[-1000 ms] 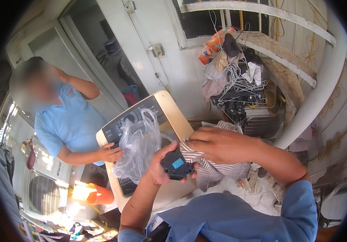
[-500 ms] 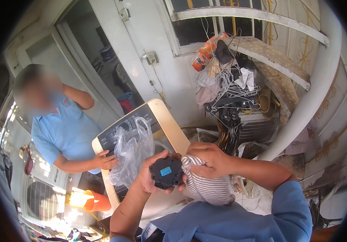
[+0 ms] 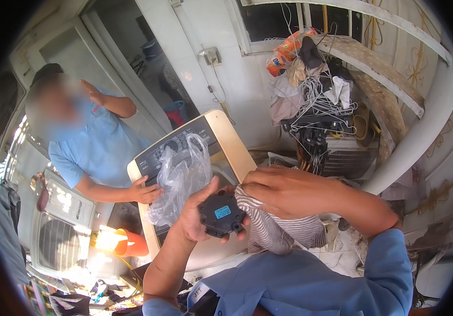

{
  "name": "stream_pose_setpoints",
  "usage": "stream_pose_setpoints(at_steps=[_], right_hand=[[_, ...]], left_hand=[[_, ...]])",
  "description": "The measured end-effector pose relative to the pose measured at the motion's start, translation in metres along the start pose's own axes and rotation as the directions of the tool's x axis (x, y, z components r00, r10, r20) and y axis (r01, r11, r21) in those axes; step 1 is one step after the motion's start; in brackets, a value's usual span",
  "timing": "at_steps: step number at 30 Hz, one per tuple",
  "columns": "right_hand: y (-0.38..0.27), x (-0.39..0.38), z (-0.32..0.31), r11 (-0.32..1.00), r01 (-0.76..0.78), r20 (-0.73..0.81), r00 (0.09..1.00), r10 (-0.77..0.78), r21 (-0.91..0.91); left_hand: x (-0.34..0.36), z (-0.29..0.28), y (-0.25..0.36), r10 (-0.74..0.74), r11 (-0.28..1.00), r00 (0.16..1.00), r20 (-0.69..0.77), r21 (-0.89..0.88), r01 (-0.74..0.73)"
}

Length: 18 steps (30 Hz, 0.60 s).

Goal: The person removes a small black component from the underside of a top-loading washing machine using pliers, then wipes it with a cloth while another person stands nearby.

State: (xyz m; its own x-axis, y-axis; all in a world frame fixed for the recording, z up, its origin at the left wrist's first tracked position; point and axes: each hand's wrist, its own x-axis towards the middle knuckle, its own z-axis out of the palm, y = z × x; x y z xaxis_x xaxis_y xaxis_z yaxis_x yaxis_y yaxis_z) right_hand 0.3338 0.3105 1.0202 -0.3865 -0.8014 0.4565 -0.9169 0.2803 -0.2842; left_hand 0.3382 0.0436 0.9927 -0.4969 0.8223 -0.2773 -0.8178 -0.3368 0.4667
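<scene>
Fingers of the left hand curl around and under a black plastic housing bearing a blue label, at the near side of a beige top-loading washing machine. The right hand pinches a striped cloth at the machine's near right. On the machine lies a clear plastic bag; at its left edge, a co-worker rests one hand. Left of it stands an orange bucket.
</scene>
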Motion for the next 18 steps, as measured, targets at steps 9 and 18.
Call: stream_pose_setpoints(at_steps=[9,18], right_hand=[[0.009,-0.010,0.014,0.937,-0.075,-0.373,0.904,0.209,0.342],[0.011,-0.008,0.007,0.952,-0.102,-0.511,0.824,0.243,0.288]], left_hand=[[0.004,0.014,-0.009,0.115,0.990,0.984,0.139,0.071,-0.126],[-0.010,-0.003,-0.017,0.282,0.956,0.950,0.131,0.040,-0.290]])
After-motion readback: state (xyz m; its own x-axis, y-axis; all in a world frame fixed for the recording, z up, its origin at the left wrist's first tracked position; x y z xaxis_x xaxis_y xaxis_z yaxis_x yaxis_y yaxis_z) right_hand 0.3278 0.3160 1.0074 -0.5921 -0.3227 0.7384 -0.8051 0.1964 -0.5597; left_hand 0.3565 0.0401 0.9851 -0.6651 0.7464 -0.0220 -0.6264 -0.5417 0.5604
